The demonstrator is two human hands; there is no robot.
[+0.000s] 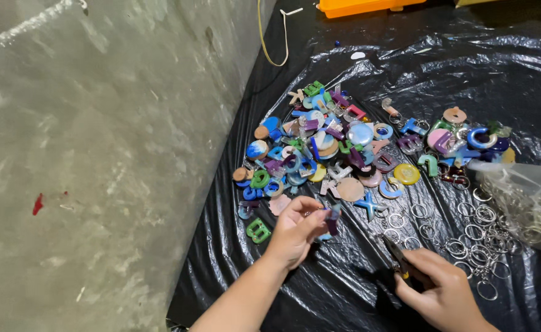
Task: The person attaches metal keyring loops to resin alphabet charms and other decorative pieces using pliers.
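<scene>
Purple, the small letter charm sits pinched in your left hand, just below the pile of coloured resin letters on the black plastic sheet. Your right hand is closed around small pliers, right of that pile, beside the loose key rings.

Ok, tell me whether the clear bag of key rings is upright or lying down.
Lying down: the clear bag rests on its side on the black sheet.
</scene>
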